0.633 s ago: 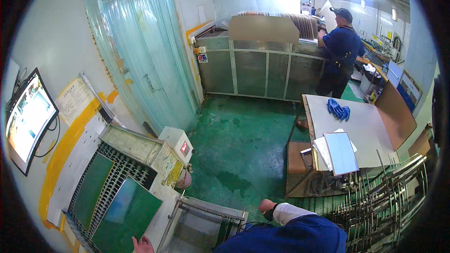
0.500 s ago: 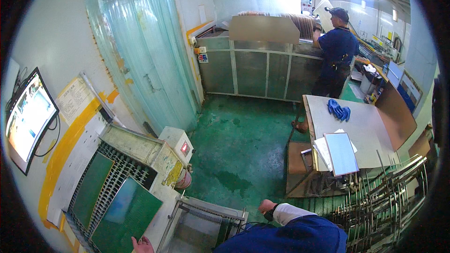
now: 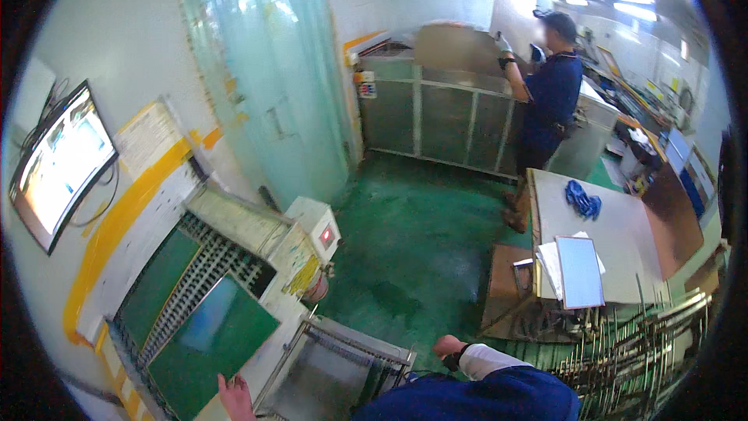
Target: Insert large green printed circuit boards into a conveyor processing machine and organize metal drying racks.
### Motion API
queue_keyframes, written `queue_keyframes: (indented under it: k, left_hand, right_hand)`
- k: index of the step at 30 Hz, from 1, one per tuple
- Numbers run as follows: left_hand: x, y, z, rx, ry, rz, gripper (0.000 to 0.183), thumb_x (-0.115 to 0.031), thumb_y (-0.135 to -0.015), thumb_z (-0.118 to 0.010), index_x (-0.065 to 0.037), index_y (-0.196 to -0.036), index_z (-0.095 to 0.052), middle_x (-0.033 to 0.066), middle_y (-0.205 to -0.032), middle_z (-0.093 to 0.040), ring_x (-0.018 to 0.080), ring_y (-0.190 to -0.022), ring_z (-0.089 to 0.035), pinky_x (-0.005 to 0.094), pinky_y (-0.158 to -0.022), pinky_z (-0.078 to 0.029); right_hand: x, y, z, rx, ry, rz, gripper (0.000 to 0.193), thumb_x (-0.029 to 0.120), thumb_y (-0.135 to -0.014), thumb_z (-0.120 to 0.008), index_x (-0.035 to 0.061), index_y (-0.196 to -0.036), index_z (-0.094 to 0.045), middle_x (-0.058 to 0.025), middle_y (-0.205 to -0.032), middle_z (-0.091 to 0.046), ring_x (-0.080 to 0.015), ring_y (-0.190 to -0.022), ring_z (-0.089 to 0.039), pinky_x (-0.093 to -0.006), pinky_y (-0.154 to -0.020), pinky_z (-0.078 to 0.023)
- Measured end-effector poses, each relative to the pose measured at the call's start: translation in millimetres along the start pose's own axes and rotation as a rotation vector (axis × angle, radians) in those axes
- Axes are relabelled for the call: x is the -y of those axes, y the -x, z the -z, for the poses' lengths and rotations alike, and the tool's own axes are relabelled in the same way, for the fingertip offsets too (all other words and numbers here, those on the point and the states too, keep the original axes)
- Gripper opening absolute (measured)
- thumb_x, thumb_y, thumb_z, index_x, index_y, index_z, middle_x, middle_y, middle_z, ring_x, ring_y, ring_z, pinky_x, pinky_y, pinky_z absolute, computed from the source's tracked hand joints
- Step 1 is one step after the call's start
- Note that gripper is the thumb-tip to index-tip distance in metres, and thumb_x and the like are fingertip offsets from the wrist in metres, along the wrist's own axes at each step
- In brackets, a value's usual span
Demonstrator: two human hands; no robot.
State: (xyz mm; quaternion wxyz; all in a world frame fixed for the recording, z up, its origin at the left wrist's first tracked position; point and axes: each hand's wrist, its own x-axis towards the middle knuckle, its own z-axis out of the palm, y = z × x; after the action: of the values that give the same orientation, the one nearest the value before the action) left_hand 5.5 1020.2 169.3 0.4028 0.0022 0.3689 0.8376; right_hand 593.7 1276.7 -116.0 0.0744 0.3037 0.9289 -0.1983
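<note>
My left hand [image 3: 235, 396] is at the bottom edge of the view, beside the lower right edge of a green rectangular panel [image 3: 222, 343]. Its fingers are apart, and whether they touch the panel's edge is hard to tell. The panel lies tilted on a bed of black rollers [image 3: 175, 296], with a second green panel [image 3: 160, 284] to its left. Over the green floor, my right hand [image 3: 449, 347] hangs with curled fingers and nothing visible in it. A dark band circles that wrist.
A metal-framed tray [image 3: 327, 374] stands between my hands. To the right, a table [image 3: 615, 249] bears blue gloves [image 3: 583, 200] and a light-blue sheet [image 3: 580, 271], beside a rack of metal rods [image 3: 639, 351]. A co-worker [image 3: 549, 86] stands at a grey cabinet-like machine [image 3: 444, 113] with a brown board [image 3: 452, 47].
The view has shifted, so the scene sits further right and mostly higher. The co-worker's gloved hand is now raised at the brown board's edge. My right hand keeps its pose.
</note>
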Motion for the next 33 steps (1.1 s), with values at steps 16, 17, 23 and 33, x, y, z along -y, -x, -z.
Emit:
queue_keyframes:
  k: [16,17,23,33]
  left_hand:
    - [-35,32,-53,-0.179,-0.687,0.024,0.04,-0.039,-0.087,-0.058,-0.002,-0.07,-0.057,0.007,-0.062,-0.059,0.0196,-0.055,-0.056,0.0312,-0.057,-0.046]
    - [-36,33,-60,-0.148,-0.795,-0.157,0.037,-0.037,-0.085,-0.059,-0.002,-0.073,-0.059,0.0073,-0.066,-0.061,0.0206,-0.061,-0.058,0.0321,-0.06,-0.047]
    - [-50,13,-60,-0.234,-1.808,-0.889,0.036,-0.039,-0.078,-0.064,-0.014,-0.104,-0.063,0.0114,-0.113,-0.056,0.0322,-0.109,-0.046,0.0456,-0.09,-0.037]
    - [-52,-52,-69,-0.386,-2.026,-0.723,0.05,-0.046,-0.077,-0.061,-0.024,-0.122,-0.055,0.0132,-0.138,-0.037,0.0415,-0.125,-0.029,0.0576,-0.1,-0.02]
  right_hand:
    - [-18,-2,1,0.274,0.197,0.201,0.016,0.03,-0.069,-0.061,0.0141,-0.067,-0.063,-0.0093,-0.072,-0.064,-0.0285,-0.066,-0.063,-0.0394,-0.05,-0.047]
    - [-24,-4,-6,0.273,0.202,0.199,0.016,0.03,-0.069,-0.061,0.0141,-0.067,-0.063,-0.0093,-0.072,-0.064,-0.0285,-0.066,-0.063,-0.0394,-0.05,-0.047]
    - [-1,-10,17,0.39,0.222,0.109,0.019,0.033,-0.071,-0.06,0.0164,-0.077,-0.064,-0.0052,-0.071,-0.064,-0.0257,-0.065,-0.063,-0.0398,-0.051,-0.047]
    - [-6,-10,8,0.393,0.198,0.067,0.018,0.034,-0.077,-0.056,0.0171,-0.077,-0.063,-0.0018,-0.071,-0.065,-0.0238,-0.066,-0.065,-0.0381,-0.053,-0.05]
